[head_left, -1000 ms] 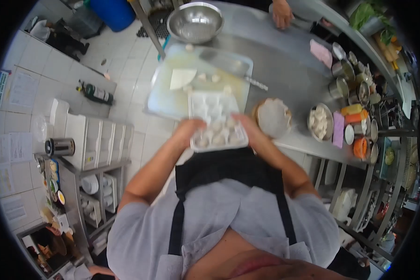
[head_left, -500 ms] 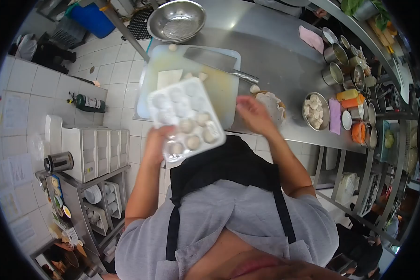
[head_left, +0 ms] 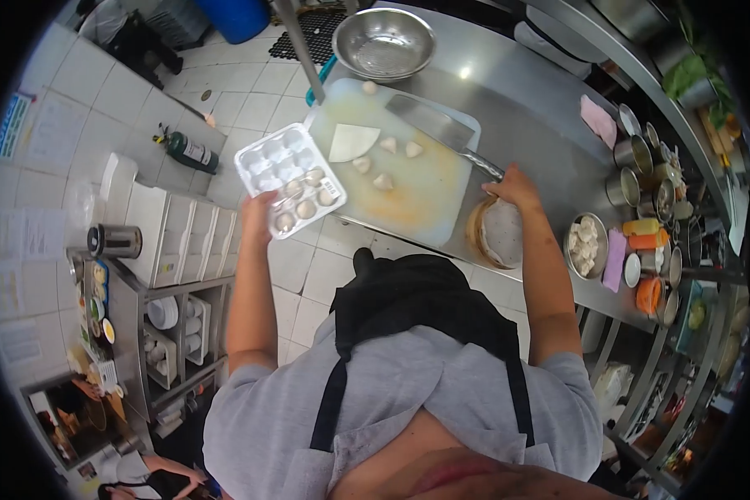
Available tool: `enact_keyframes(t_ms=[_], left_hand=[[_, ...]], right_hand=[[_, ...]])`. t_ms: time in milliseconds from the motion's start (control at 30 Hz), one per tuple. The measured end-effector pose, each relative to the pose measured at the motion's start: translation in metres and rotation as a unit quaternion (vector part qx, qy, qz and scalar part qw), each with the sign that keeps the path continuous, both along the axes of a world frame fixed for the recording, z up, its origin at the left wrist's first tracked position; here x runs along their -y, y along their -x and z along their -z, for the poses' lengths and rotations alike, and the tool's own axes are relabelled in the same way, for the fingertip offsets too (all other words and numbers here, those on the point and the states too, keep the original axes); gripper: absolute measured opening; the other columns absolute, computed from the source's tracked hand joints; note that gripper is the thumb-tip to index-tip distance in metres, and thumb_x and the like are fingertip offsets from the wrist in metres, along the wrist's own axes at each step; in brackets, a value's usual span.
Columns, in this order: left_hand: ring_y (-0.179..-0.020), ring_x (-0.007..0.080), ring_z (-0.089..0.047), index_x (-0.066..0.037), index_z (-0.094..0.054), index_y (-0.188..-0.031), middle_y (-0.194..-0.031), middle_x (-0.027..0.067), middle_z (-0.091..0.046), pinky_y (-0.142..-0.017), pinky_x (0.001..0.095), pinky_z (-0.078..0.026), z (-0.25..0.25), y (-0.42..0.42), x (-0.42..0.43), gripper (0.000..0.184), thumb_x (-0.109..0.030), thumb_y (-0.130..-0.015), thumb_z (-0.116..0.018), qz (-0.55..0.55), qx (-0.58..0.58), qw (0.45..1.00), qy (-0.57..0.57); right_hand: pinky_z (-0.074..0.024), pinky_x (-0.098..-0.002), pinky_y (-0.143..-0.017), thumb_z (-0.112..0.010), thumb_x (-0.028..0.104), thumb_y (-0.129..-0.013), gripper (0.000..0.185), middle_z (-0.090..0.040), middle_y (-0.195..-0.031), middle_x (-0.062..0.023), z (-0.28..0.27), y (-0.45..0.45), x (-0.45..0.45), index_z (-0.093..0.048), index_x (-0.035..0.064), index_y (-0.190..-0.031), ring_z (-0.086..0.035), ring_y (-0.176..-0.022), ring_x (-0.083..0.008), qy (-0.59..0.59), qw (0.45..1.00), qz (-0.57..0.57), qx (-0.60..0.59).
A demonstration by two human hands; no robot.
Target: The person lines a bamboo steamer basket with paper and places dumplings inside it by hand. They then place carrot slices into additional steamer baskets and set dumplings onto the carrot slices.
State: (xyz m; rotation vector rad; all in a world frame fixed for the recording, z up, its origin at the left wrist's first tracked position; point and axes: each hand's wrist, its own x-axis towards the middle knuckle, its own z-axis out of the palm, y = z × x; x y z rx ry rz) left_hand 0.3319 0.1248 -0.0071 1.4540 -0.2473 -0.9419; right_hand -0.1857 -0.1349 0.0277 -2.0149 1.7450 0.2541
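The left hand (head_left: 258, 212) grips a white compartment tray (head_left: 267, 158) by its left edge, at the near left corner of the cutting board (head_left: 429, 212); pale balls (head_left: 305, 208) fill its near compartments. The right hand (head_left: 515, 187) is curled between the handle of the cleaver (head_left: 429, 121) and the far rim of the paper-lined bamboo steamer (head_left: 475, 233); which it grasps, I cannot tell. The cleaver crosses the board's right edge. Near the steel table's far left corner stands a metal bowl (head_left: 383, 46).
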Motion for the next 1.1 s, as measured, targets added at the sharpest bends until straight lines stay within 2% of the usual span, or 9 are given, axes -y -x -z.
enact_keyframes(t_ms=[267,433,533,600,667,833,933,1000,1100], left_hand=[[-0.113,0.0285,-0.067,0.009,-0.056,-0.130,-0.122,0.0192,-0.068,-0.096,0.0374,-0.054,0.002,0.023,0.034,0.052,-0.015,-0.088,-0.073,0.072,0.096,0.990,-0.075],[-0.123,0.0347,-0.061,0.004,-0.030,-0.152,-0.146,0.0253,-0.051,-0.102,0.0501,-0.049,-0.020,0.025,0.031,0.091,-0.042,-0.091,-0.079,0.068,0.051,0.990,-0.111],[-0.131,0.0368,-0.054,-0.006,-0.026,-0.157,-0.149,0.0212,-0.047,-0.107,0.0535,-0.042,-0.012,0.006,0.021,0.101,-0.065,-0.089,-0.071,0.056,0.039,0.990,-0.122],[-0.132,0.0375,-0.052,-0.008,-0.030,-0.157,-0.149,0.0209,-0.045,-0.107,0.0524,-0.042,-0.008,-0.009,0.013,0.100,-0.069,-0.088,-0.069,0.035,0.050,0.990,-0.126],[-0.129,0.0362,-0.052,-0.010,-0.036,-0.154,-0.147,0.0202,-0.046,-0.105,0.0502,-0.042,-0.015,-0.016,0.010,0.096,-0.068,-0.086,-0.071,-0.003,0.090,0.991,-0.104],[-0.114,0.0264,-0.056,-0.003,-0.049,-0.140,-0.130,0.0135,-0.056,-0.098,0.0426,-0.045,-0.031,-0.016,0.017,0.069,-0.047,-0.093,-0.074,-0.083,0.183,0.977,-0.078],[-0.110,0.0234,-0.058,-0.001,-0.054,-0.135,-0.123,0.0110,-0.060,-0.095,0.0371,-0.047,-0.052,0.014,0.025,0.054,-0.031,-0.095,-0.075,-0.099,0.314,0.944,-0.018],[-0.109,0.0216,-0.059,0.000,-0.062,-0.125,-0.121,0.0101,-0.061,-0.093,0.0337,-0.049,-0.061,0.030,0.038,0.040,-0.022,-0.094,-0.076,-0.056,0.368,0.927,0.035],[-0.109,0.0224,-0.059,-0.002,-0.067,-0.117,-0.117,0.0100,-0.062,-0.092,0.0368,-0.050,-0.070,0.059,0.059,0.032,-0.021,-0.094,-0.076,0.014,0.451,0.892,0.036]], right_hand=[[-0.0548,-0.0447,-0.091,-0.086,0.029,-0.068,0.065,-0.071,-0.109,-0.0299,0.026,0.001,0.014,-0.061,-0.0090,-0.115,-0.070,-0.105,-0.0438,-0.001,1.000,-0.001,0.013],[-0.0561,-0.0423,-0.086,-0.079,0.023,-0.070,0.050,-0.072,-0.099,-0.0257,0.031,0.023,0.016,-0.067,-0.0056,-0.109,-0.071,-0.094,-0.0393,0.012,0.998,0.042,0.053],[-0.0560,-0.0411,-0.080,-0.077,0.022,-0.072,0.040,-0.073,-0.091,-0.0212,0.053,0.057,0.033,-0.070,-0.0013,-0.104,-0.071,-0.086,-0.0325,-0.023,0.995,0.059,0.074],[-0.0556,-0.0393,-0.077,-0.077,0.020,-0.076,0.035,-0.072,-0.088,-0.0153,0.068,0.088,0.035,-0.071,-0.0002,-0.104,-0.069,-0.083,-0.0269,0.081,0.985,0.041,0.146],[-0.0552,-0.0357,-0.073,-0.075,0.016,-0.080,0.029,-0.072,-0.086,-0.0084,0.052,0.106,0.021,-0.071,0.0014,-0.104,-0.067,-0.079,-0.0212,0.129,0.955,0.065,0.258],[-0.0521,-0.0272,-0.063,-0.083,0.022,-0.086,0.029,-0.068,-0.090,-0.0021,-0.050,0.084,-0.057,-0.071,0.0058,-0.106,-0.062,-0.080,-0.0104,-0.067,0.859,0.216,0.460],[-0.0509,-0.0265,-0.059,-0.083,0.022,-0.087,0.028,-0.066,-0.086,-0.0004,-0.058,0.077,-0.090,-0.071,0.0075,-0.108,-0.061,-0.079,-0.0089,-0.048,0.914,0.133,0.381],[-0.0555,-0.0315,-0.068,-0.084,0.022,-0.085,0.032,-0.069,-0.098,-0.0059,-0.038,0.077,-0.104,-0.070,0.0096,-0.112,-0.066,-0.088,-0.0167,-0.049,0.928,0.122,0.348],[-0.0536,-0.0425,-0.096,-0.080,0.013,-0.082,0.040,-0.059,-0.132,-0.0186,-0.023,0.068,-0.131,-0.069,0.0095,-0.120,-0.061,-0.117,-0.0378,0.145,0.969,-0.053,0.194]])
